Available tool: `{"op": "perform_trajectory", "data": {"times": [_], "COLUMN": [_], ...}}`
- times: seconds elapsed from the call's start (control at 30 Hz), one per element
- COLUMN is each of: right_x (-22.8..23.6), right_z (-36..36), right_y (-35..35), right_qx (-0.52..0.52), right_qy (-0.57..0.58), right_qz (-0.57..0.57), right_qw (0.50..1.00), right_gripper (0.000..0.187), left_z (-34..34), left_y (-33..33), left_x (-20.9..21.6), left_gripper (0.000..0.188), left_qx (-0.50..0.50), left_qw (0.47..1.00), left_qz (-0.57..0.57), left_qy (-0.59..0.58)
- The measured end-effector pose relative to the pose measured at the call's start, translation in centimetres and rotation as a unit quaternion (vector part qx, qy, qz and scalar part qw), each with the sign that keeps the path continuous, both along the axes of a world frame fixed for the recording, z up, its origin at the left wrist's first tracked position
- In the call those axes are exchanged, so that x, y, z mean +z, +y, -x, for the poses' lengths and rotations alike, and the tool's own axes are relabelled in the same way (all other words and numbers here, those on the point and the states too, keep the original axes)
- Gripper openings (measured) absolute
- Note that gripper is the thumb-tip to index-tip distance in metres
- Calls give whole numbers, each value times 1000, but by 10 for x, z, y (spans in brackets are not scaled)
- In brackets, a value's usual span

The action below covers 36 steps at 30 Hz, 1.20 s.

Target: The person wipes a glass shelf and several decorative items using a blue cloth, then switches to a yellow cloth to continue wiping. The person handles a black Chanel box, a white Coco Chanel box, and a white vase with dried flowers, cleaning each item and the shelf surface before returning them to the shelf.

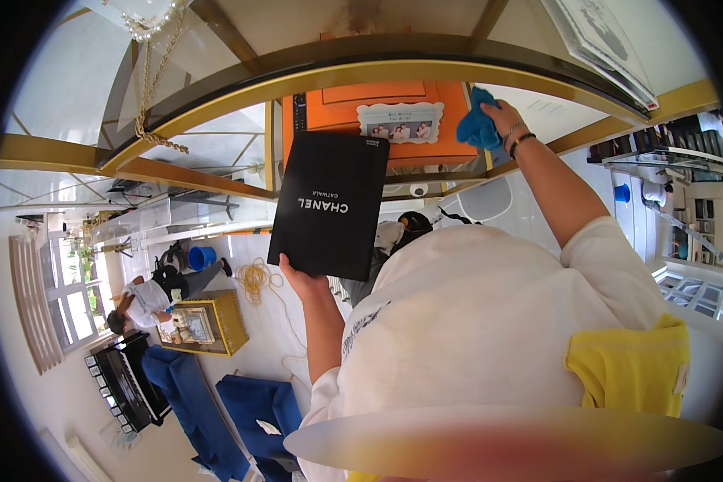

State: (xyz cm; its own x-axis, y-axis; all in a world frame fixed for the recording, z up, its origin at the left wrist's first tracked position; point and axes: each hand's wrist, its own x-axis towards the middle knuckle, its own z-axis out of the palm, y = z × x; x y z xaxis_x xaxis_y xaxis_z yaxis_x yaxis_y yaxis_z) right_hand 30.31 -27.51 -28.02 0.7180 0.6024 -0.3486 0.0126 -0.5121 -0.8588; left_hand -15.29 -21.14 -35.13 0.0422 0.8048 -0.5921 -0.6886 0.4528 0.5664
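My left hand (299, 275) grips a large black hardcover book (329, 205) by its lower left corner, the cover facing up and its lettering upside down to me. A blue cloth (479, 122) is bunched in my right hand (506, 120), against the right part of a gold-framed glass table (377, 74). Beneath the book's far end lie orange books or boxes (337, 115) on the table's lower level. On top of them rest a scalloped white photo frame (402, 123) and a black remote control (300, 111).
A beaded gold chain (149, 104) hangs over the table's left side; another large book (602, 48) lies at the far right. Across the room, another person (149, 297) bends by a gold side table (233, 321), near a blue bucket (202, 257), a coiled yellow cord (255, 279) and blue sofas (189, 402).
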Motion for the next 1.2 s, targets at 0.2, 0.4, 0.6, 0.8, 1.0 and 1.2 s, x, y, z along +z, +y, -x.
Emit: {"op": "perform_trajectory", "data": {"times": [0.2, 0.4, 0.6, 0.8, 1.0, 1.2], "right_x": [-56, -86, -53, -83, -71, -43], "right_z": [-14, 8, 98, 66, -15, 51], "right_y": [19, 18, 3, -49, -205, -253], "right_qx": [103, 272, 573, 561, 286, 87], "right_qy": [-6, -339, -293, -217, -94, 306], "right_qz": [173, 280, 183, 205, 509, 466], "right_qw": [980, 856, 744, 772, 806, 825], "right_gripper": [74, 50, 30, 42, 71, 55], "left_z": [-2, 0, 0, -1, 0, 1], "left_y": [1, 1, 2, 1, -1, -1], "left_x": [3, 0, -3, 0, 4, 2], "left_gripper": [51, 50, 50, 51, 53, 54], "left_qx": [-2, -8, 2, 4, -39, -28], "left_qw": [1000, 1000, 1000, 1000, 999, 999], "left_qz": [-7, -14, -13, -3, -29, 14], "left_qy": [0, 2, 2, 8, -15, 22]}}
